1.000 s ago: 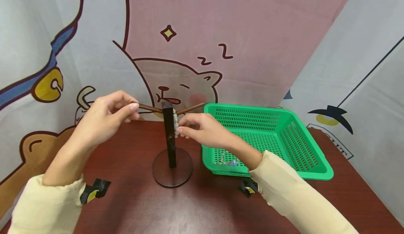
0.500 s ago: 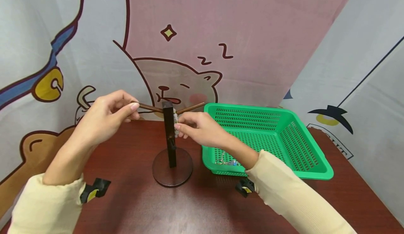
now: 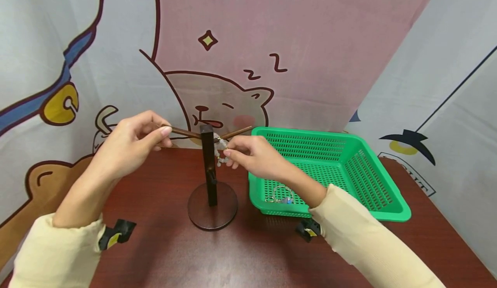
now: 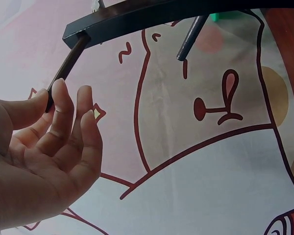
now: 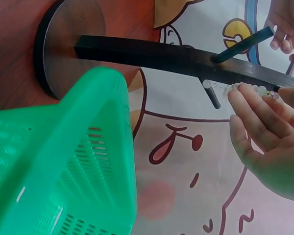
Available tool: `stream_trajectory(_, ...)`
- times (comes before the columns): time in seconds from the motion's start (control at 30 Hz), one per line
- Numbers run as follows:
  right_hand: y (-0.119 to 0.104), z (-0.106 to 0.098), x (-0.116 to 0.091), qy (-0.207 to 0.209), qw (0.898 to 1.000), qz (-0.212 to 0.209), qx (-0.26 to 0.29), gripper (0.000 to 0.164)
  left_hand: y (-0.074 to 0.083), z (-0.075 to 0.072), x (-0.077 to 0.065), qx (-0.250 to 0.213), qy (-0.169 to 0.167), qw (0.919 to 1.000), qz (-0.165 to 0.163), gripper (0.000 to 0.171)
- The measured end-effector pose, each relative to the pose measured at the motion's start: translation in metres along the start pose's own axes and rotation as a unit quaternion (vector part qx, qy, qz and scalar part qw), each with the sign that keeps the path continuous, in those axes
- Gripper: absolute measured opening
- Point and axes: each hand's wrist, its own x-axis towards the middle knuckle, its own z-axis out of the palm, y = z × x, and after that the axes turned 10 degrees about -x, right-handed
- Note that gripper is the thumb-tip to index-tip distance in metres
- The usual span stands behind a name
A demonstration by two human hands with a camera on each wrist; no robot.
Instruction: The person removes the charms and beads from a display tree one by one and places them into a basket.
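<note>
A dark wooden stand (image 3: 209, 167) has an upright post, thin side pegs and a round base (image 3: 212, 219). With thumb and fingers, my left hand (image 3: 133, 143) pinches the outer end of the upper left peg (image 4: 66, 68). Right of the post, my right hand (image 3: 258, 156) pinches a clear beaded bracelet (image 3: 223, 142) between thumb and forefinger. The bracelet hangs close to the upper right peg (image 3: 237, 131); whether it loops over that peg cannot be made out. In the right wrist view, the fingers partly cover its beads (image 5: 261, 90).
A green plastic basket (image 3: 334, 214) stands right of the stand, under my right forearm. In it lies another bracelet (image 3: 286, 200) with a bluish bead. The reddish-brown table (image 3: 155, 253) meets a cartoon-printed cloth (image 3: 310, 55) behind.
My right hand dips slightly left, then draws right, pulling the bracelet away from the post so its loop spreads wider. The left hand and stand stay where they were.
</note>
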Motion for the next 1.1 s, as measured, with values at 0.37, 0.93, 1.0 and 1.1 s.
stream_trajectory(0.37, 0.004, -0.013, -0.007, -0.009, 0.999, 0.027, -0.028, 0.012, 0.000, 0.000, 0.000, 0.004, 0.001, 1.0000, 0.002, 0.017)
stream_trajectory(0.93, 0.013, -0.031, -0.020, -0.006, 0.998, 0.055, -0.030, 0.012, -0.001, -0.001, -0.001, 0.003, 0.000, 1.0000, 0.002, 0.016)
stream_trajectory(1.0, 0.014, -0.033, -0.021, -0.004, 0.998, 0.054, -0.033, 0.012, -0.001, -0.001, 0.000, 0.002, -0.001, 1.0000, 0.000, 0.017)
stream_trajectory(1.1, 0.016, -0.035, -0.022, -0.001, 0.998, 0.057, -0.028, 0.012, -0.001, 0.000, 0.000, 0.007, -0.003, 1.0000, -0.004, 0.017)
